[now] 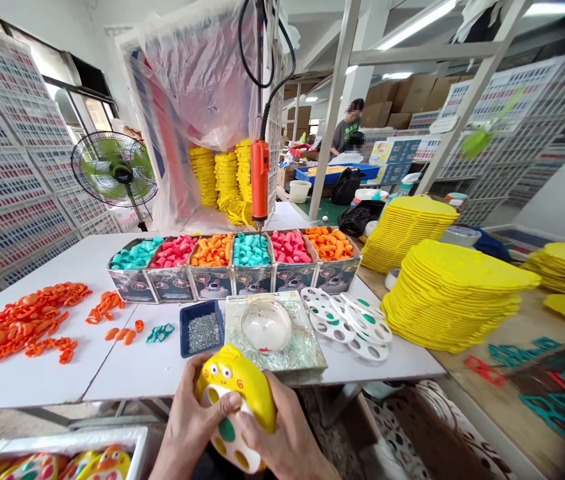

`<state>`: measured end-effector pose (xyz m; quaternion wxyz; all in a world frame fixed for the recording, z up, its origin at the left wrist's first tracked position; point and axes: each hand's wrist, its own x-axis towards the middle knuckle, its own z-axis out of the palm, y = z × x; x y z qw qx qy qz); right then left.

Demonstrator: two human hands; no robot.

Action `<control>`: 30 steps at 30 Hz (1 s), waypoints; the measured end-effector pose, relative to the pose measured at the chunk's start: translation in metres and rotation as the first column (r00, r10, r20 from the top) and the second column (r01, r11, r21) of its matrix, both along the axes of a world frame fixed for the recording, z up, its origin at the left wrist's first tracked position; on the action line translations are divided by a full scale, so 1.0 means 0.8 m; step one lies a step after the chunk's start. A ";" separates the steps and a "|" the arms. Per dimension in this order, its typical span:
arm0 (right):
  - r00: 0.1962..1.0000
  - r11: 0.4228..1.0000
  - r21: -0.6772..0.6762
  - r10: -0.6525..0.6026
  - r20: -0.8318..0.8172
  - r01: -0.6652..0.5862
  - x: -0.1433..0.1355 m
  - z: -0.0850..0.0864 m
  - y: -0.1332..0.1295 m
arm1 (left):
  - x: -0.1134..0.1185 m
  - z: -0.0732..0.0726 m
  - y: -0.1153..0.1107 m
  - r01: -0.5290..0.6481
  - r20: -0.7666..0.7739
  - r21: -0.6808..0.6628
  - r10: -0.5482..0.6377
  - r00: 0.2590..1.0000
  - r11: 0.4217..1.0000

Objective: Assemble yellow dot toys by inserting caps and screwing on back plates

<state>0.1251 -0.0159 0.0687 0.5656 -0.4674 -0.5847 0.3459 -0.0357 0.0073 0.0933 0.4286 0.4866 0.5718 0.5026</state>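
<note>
Both hands hold one yellow toy (pixel 258 390) with a printed face and a white panel with round holes, some yellow and one green. My left hand (pixel 192 420) wraps its left side, thumb across the white panel. On the other side, my right hand (pixel 282 427) grips the right edge, its thumb also on the panel. Just beyond the toy, a clear round dish (pixel 265 325) sits on a flat box (pixel 307 357). Left of that box stands a dark blue tray (pixel 186 333) of small metal screws. White panels with holes (pixel 330 320) lie at the right.
Boxes (pixel 212 283) of teal, pink and orange parts line the table. An orange electric screwdriver (pixel 260 180) hangs above. Orange parts (pixel 37 317) lie left; yellow stacks (pixel 447 293) stand right. A white crate (pixel 137 443) of toys is lower left. A person (pixel 350 130) stands farther back.
</note>
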 end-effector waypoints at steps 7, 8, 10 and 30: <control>0.990 0.874 -0.470 0.075 -0.116 -0.121 0.019 0.014 -0.001 | -0.012 -0.008 -0.001 -0.039 0.065 -0.075 0.044 0.997 0.996; 0.990 0.859 -0.497 0.073 -0.122 -0.124 0.022 0.014 -0.003 | -0.013 -0.008 -0.001 0.006 0.050 -0.093 -0.002 0.999 0.996; 0.992 0.852 -0.514 0.045 -0.118 -0.100 0.024 0.012 -0.006 | -0.013 -0.007 -0.002 0.087 0.016 -0.131 -0.086 0.996 0.988; 0.748 0.706 -0.380 0.321 -0.580 -0.598 0.042 0.020 0.021 | 0.003 0.018 -0.020 0.130 0.480 -0.286 0.024 0.877 0.949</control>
